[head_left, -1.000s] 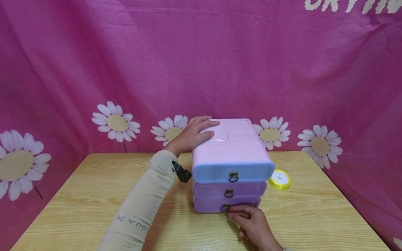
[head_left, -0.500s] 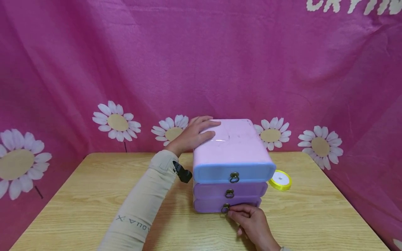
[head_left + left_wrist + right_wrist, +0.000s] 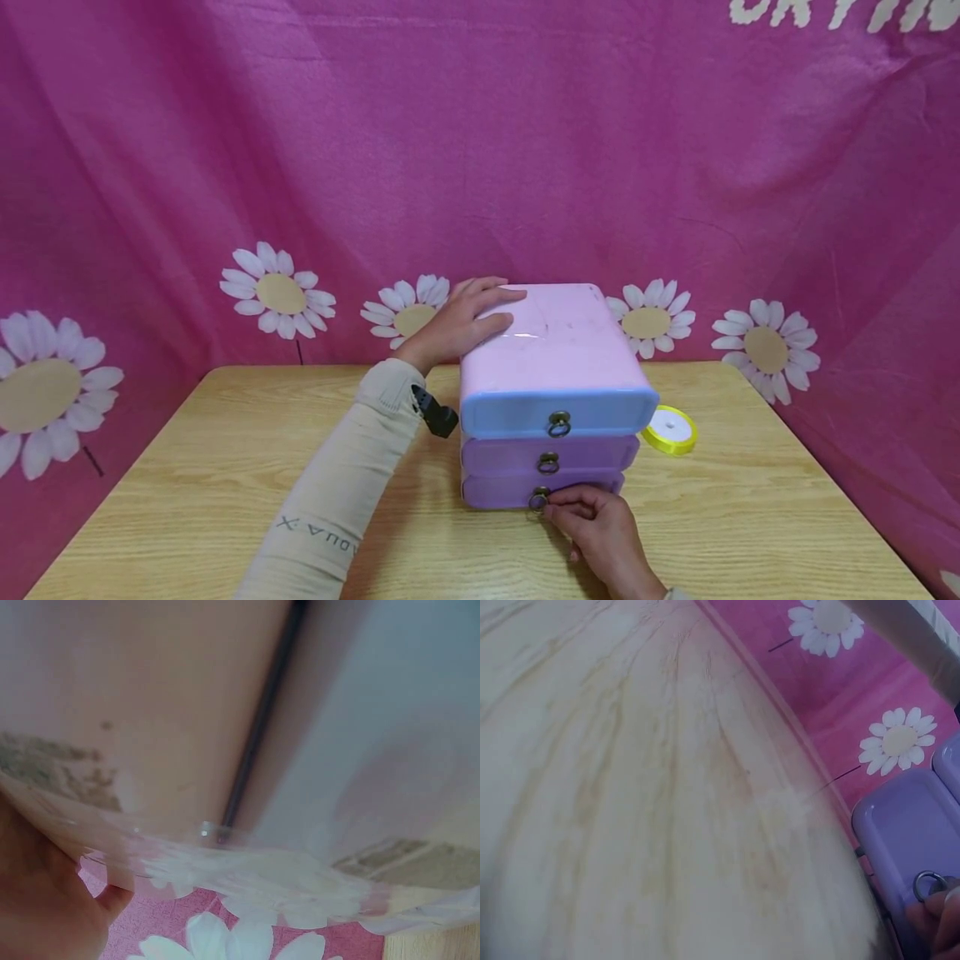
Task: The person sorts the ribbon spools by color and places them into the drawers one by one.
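Note:
A small three-drawer box (image 3: 555, 358) stands on the table, with a pink top, a blue upper drawer (image 3: 502, 415) and two purple drawers below. My left hand (image 3: 461, 325) rests on the left edge of its top, fingers spread. In the left wrist view, part of that hand (image 3: 45, 900) shows at the lower left beside the blurred box side. At the front, my right hand (image 3: 600, 529) pinches the ring pull (image 3: 538, 499) of the bottom drawer (image 3: 495, 492) between thumb and index finger. The right wrist view shows fingertips (image 3: 934, 919) at the ring on the purple drawer front.
A spool of yellow ribbon (image 3: 670, 430) lies on the wooden table (image 3: 225, 467), right of the box. Behind the table hangs a pink cloth (image 3: 480, 150) printed with daisies. Ring pulls also hang on the middle drawer (image 3: 495, 455) and the blue one.

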Action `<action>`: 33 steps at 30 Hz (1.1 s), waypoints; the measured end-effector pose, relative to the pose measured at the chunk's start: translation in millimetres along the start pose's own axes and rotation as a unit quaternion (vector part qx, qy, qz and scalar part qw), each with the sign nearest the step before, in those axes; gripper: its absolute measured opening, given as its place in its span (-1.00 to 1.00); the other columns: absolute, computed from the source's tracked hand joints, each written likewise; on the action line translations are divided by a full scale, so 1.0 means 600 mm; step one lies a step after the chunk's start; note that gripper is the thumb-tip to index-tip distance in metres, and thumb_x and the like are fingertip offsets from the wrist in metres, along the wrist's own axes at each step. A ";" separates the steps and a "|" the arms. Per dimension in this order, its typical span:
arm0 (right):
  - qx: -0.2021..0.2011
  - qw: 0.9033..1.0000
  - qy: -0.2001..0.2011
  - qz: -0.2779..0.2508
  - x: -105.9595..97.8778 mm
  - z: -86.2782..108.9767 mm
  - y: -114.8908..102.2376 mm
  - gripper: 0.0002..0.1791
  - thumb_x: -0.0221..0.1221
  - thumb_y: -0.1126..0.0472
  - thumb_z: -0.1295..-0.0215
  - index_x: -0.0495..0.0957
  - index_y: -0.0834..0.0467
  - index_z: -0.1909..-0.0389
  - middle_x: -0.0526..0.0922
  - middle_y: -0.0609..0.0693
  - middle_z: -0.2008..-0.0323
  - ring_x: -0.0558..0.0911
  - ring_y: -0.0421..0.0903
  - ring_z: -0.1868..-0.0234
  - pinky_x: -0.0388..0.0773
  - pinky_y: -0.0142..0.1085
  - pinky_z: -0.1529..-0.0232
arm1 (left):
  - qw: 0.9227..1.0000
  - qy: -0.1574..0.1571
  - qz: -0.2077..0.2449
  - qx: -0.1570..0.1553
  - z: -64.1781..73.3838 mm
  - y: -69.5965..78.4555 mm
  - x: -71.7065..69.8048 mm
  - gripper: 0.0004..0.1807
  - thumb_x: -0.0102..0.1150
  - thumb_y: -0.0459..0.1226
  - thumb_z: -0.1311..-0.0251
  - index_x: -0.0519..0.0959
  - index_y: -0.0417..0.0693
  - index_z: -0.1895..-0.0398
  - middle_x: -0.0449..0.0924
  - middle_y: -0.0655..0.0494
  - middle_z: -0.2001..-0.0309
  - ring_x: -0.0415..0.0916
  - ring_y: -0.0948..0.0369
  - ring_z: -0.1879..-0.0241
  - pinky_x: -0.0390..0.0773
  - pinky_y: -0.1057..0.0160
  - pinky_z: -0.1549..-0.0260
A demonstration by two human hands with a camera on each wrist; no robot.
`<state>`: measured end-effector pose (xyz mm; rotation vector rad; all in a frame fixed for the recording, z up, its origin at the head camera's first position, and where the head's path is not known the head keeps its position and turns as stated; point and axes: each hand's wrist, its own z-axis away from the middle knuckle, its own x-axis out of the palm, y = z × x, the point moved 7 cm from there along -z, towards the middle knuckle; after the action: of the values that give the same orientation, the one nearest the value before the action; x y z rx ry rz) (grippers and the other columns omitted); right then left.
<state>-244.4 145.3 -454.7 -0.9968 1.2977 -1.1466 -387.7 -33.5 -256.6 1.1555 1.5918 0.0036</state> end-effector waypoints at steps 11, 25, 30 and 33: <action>-0.002 1.000 0.001 0.018 -0.010 0.003 0.004 -0.80 0.34 0.28 0.08 0.62 0.26 0.37 0.66 0.08 0.49 0.37 -0.19 0.80 0.37 -0.33 0.80 | 1.000 0.002 0.010 -0.006 0.002 0.000 0.000 -0.55 -0.04 -0.03 -0.22 0.36 0.27 -0.21 0.10 0.24 -0.30 -0.14 0.21 -0.31 -0.04 0.00 -0.21; -0.008 1.000 -0.010 0.018 -0.016 0.008 0.003 -0.82 0.33 0.28 0.07 0.63 0.26 0.40 0.66 0.09 0.51 0.31 -0.23 0.85 0.29 -0.38 0.84 | 1.000 -0.001 0.011 -0.010 0.000 -0.001 0.002 -0.55 -0.04 -0.01 -0.22 0.35 0.31 -0.21 0.09 0.27 -0.30 -0.16 0.24 -0.30 -0.03 0.00 -0.20; -0.009 1.000 -0.007 0.013 -0.016 0.008 0.002 -0.80 0.34 0.28 0.08 0.62 0.27 0.39 0.65 0.09 0.52 0.33 -0.22 0.84 0.30 -0.37 0.83 | 1.000 -0.001 0.013 -0.012 0.001 -0.002 0.002 -0.54 -0.05 0.00 -0.22 0.34 0.32 -0.21 0.09 0.28 -0.30 -0.16 0.25 -0.30 -0.03 0.00 -0.20; -0.010 1.000 0.000 0.012 -0.015 0.008 0.001 -0.81 0.34 0.30 0.09 0.62 0.26 0.39 0.65 0.09 0.53 0.33 -0.21 0.84 0.30 -0.36 0.82 | 1.000 -0.001 0.015 -0.012 0.001 -0.002 0.002 -0.54 -0.05 0.00 -0.22 0.34 0.32 -0.22 0.09 0.28 -0.30 -0.16 0.25 -0.30 -0.03 -0.01 -0.20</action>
<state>-239.1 153.9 -453.2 -0.9933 1.3207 -1.1160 -387.8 -33.9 -258.3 1.1603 1.5675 0.0407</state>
